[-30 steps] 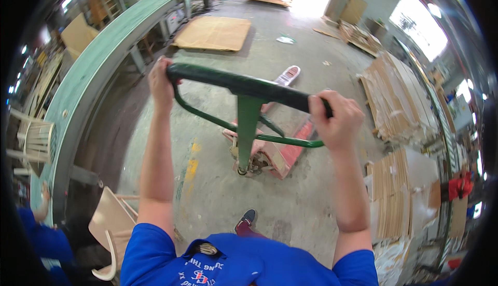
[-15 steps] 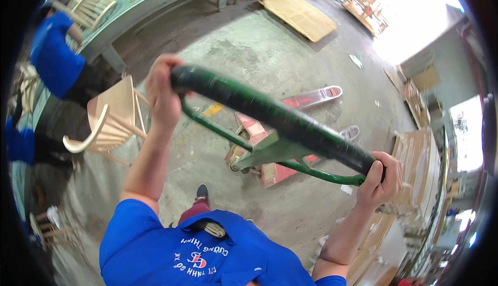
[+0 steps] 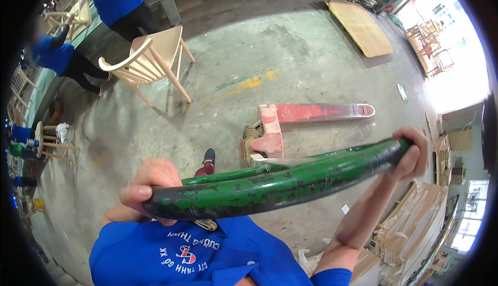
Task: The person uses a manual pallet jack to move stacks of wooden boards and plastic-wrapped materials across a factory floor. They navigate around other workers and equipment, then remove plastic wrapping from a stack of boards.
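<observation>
Both hands are closed around the worn green handle [image 3: 280, 186], the left hand [image 3: 155, 176] at one end and the right hand [image 3: 416, 148] at the other, so the grip looks complete. The red pallet jack [image 3: 271, 125] stands on the concrete floor [image 3: 306, 63] just beyond the handle. Its visible fork [image 3: 321, 112] bears no load, so loading appears not done; the other fork is hidden. A wooden chair [image 3: 162, 51] stands apart, to the left.

chair [image 3: 162, 50] left of pallet jack [image 3: 271, 130]
</observation>
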### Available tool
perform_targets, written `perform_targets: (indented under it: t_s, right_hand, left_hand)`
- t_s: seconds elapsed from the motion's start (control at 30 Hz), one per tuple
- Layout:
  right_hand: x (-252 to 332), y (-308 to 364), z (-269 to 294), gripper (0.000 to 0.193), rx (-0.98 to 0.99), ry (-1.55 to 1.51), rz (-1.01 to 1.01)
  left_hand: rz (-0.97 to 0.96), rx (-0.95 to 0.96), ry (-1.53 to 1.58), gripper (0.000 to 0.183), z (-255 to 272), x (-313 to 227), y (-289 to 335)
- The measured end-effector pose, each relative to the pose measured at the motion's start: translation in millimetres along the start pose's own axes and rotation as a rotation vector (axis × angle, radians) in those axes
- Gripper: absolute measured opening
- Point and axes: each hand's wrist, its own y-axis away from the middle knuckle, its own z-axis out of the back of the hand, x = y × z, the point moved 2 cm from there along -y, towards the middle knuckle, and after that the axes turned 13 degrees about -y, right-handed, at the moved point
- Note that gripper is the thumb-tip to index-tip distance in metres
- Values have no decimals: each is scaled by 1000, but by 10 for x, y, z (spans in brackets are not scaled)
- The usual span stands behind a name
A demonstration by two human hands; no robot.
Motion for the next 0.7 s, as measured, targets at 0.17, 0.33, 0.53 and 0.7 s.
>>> perform_targets:
  t_s: [0.17, 0.33, 0.53, 0.7]
  right_hand:
    - [-401, -189, -189, 27, 21, -91, -1]
    - [-773, -359, -501, 20, 20, -97, -7]
    - [-1164, -605, -1080, 11, -13, -35, -62]
    - [-1533, -872, -1648, 10, -175, 30, -81]
  left_hand:
    - [-107, -72, -186, 57, -134, 66, -54]
    - [-70, -190, -311, 53, -2, 458, -236]
    - [-94, -299, -479, 56, 519, 1337, -600]
    - [-170, -278, -309, 53, 951, 2285, -1168]
